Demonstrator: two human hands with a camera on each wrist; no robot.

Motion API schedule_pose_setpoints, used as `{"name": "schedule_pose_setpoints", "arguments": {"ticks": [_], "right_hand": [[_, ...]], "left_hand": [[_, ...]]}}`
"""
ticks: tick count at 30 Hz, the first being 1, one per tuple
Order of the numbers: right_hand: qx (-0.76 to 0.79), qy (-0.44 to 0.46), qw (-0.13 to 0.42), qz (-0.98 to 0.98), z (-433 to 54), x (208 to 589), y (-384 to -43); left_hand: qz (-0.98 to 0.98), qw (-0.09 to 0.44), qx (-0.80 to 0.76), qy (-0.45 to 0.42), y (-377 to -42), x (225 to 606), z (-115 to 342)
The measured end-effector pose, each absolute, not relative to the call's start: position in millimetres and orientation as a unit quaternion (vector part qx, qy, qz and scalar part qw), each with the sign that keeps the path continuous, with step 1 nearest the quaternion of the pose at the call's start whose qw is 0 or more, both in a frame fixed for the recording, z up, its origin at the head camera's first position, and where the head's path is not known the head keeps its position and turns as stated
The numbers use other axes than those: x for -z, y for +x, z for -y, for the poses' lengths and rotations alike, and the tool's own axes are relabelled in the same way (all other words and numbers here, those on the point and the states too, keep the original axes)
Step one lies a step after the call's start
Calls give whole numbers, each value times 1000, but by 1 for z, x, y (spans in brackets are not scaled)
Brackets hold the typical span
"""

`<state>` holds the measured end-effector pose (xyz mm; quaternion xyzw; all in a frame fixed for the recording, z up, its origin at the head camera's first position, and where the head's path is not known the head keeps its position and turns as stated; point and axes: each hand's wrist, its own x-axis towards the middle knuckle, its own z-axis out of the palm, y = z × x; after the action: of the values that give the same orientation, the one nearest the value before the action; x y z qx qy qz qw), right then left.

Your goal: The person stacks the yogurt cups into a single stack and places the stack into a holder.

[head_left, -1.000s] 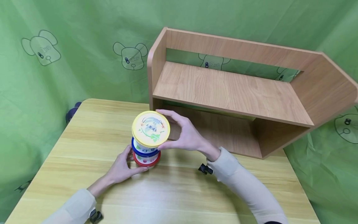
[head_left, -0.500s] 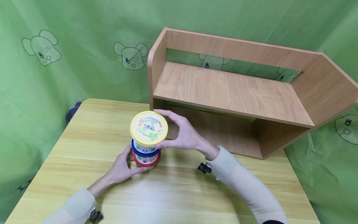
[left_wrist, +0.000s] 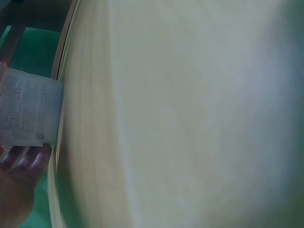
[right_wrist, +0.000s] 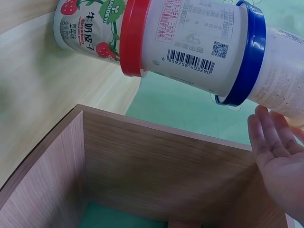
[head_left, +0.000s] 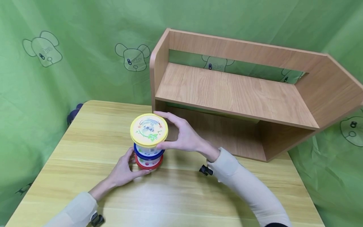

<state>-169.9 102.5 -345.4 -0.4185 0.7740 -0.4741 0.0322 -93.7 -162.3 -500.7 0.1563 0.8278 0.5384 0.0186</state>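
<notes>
Three plastic tubs stand stacked on the table. My right hand (head_left: 185, 134) grips the top tub, whose yellow lid (head_left: 148, 130) has a printed picture, with thumb and fingers on its sides. Under it is a tub with a blue lid (head_left: 138, 155). At the bottom, my left hand (head_left: 122, 170) holds the red-lidded tub (head_left: 149, 163) around its side. In the right wrist view, the strawberry label (right_wrist: 90, 26) of the bottom tub shows, and the top tub (right_wrist: 282, 71) meets the blue lid, slightly off line. The left wrist view shows fingers against the white bottom tub (left_wrist: 31, 107).
A two-level wooden shelf (head_left: 235, 91) stands on the table behind and right of the stack, its left side panel close to the tubs. The wooden table (head_left: 170, 201) extends to the front. Green printed curtains (head_left: 93, 47) hang around the back and sides.
My right hand has shifted slightly left with the yellow-lidded tub, which now sits a little further left over the blue lid. The left hand and bottom tub have stayed in place.
</notes>
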Motion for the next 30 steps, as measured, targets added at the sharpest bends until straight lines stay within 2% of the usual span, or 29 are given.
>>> {"name": "schedule_pose_setpoints", "arguments": {"ticks": [21, 30], "right_hand": [[500, -394, 36, -770, -115, 358, -163], [517, -389, -10, -762, -147, 356, -152]], "left_hand": [[-827, 25, -540, 155, -93, 500, 162], [-824, 26, -545, 154, -93, 500, 162]]}}
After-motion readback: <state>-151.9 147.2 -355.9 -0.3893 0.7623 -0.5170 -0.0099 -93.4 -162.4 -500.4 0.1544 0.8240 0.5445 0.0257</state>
